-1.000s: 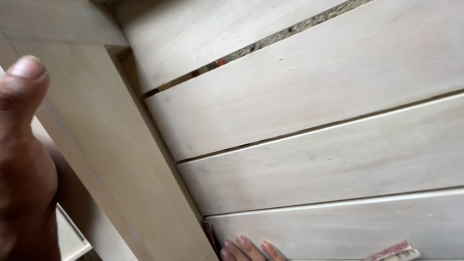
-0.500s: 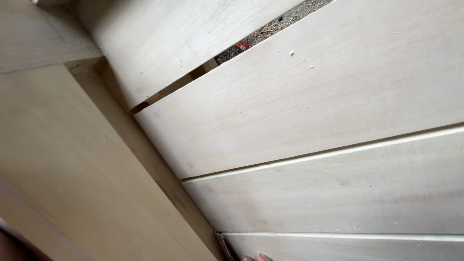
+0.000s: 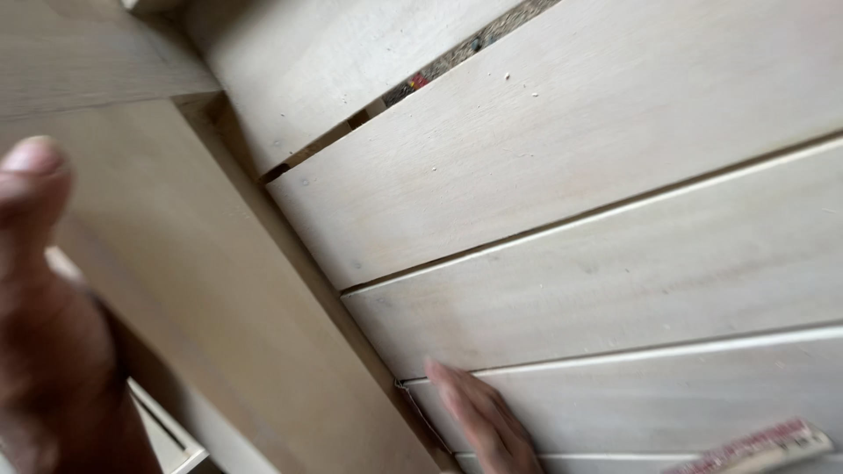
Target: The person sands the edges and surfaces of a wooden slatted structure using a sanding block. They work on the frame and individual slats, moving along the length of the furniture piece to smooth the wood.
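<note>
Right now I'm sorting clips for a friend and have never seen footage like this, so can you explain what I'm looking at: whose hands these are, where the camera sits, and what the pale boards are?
The picture comes from a camera worn on a person's head, looking down at their own bare hands. There is no machine here.

Most of the view is pale wooden slats lying side by side with narrow gaps between them. They meet a broader wooden frame piece that runs diagonally across the left.

The left hand is very close to the lens, blurred, with the thumb pointing up; whether it grips the frame is not clear. The right hand shows only its fingers, laid flat on a slat near the corner where slats and frame meet. It holds nothing visible.

At the bottom right edge lies a flat reddish strip, too blurred to identify.
</note>
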